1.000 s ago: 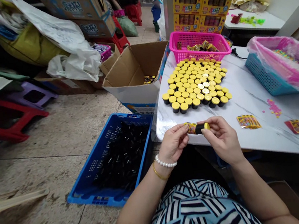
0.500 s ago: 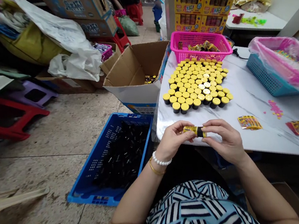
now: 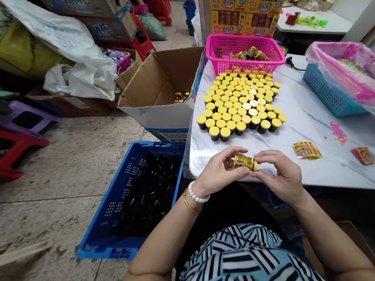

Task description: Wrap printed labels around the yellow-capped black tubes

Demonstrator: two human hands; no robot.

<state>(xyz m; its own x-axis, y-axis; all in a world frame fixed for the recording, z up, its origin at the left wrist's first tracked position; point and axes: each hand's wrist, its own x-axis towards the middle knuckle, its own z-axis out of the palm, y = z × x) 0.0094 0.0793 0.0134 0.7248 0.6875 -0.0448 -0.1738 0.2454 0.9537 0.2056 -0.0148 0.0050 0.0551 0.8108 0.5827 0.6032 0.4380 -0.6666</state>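
A person in a striped shirt point(image 3: 233, 264) has a small yellow tube point(image 3: 245, 163) up in front, just over the near edge of the table point(image 3: 310, 118). The left grip point(image 3: 218, 172) is closed around one end, so that end is hidden. The right grip point(image 3: 283, 176) pinches the other end with thumb and fingertips. The tube lies on its side, tipped a bit down to the right.

I think it is light and stiff, like hard plastic. The shiny wrap may slide or crease if you rub hard. The best place to hold it is around the middle, softly, with fingertips on the end to keep it steady.

To the left, on the floor, a blue crate point(image 3: 103, 251) holds lots of black pieces point(image 3: 147, 188). To the right, little picture cards point(image 3: 307, 150) lie spread on the table. Past the hands, many tubs with yellow tops point(image 3: 236, 105) stand close together. Behind them is a pink basket point(image 3: 219, 66) with shiny bits inside. Farther back, yellow boxes point(image 3: 229, 2) are stacked up.
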